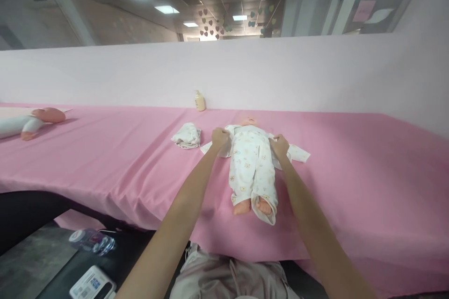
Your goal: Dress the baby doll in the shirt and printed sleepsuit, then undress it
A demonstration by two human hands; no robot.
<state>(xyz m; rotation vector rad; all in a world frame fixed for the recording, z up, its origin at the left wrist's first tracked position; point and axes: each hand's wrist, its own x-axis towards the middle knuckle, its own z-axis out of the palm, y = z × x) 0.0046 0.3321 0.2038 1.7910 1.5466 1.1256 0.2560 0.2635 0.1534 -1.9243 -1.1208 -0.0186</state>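
Note:
A baby doll (242, 207) lies on its back on the pink cloth, feet toward me, its head mostly hidden behind its clothes. White patterned baby pants (247, 159) cover its legs and reach high up the body, with one foot partly inside the loose right cuff. A white baby top (299, 153) spreads out beneath and beside it, sleeves to both sides. My left hand (220, 137) is closed on the white fabric at the doll's left side in view. On the other side, my right hand (279, 145) pinches the fabric near the pants' upper edge.
Folded white cloth (187, 136) sits left of the doll. A pump bottle (199, 102) stands by the wall. Another doll (31, 122) lies far left. Below the pink-covered table (140, 149), a plastic bottle (91, 241) and a white device (91, 283) rest on a dark surface.

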